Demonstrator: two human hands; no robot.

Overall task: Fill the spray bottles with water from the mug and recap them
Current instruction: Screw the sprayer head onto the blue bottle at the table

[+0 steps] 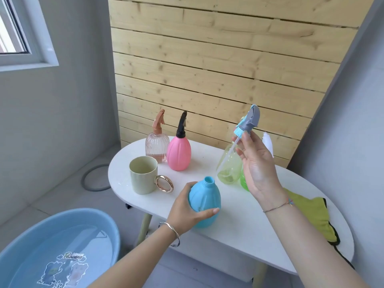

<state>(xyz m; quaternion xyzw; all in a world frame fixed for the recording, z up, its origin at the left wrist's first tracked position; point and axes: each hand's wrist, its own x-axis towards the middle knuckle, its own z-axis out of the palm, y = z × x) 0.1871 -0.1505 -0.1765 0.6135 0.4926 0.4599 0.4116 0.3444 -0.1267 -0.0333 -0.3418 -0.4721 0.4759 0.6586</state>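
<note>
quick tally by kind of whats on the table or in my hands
spray bottles: 5 - ribbed clear pink, pink, blue, yellow-green, green
detached spray head: 1
mug: 1
cloth: 1
total: 8

Blue btl (205, 196), pink btl (178, 154), pale-green mug (143, 175)

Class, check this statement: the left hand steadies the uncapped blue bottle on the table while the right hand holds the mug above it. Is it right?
Not quite. The right hand holds up a grey and blue spray head, not the mug, which stands untouched on the table. The left hand does grip the uncapped blue bottle. The head view shows this.
</note>
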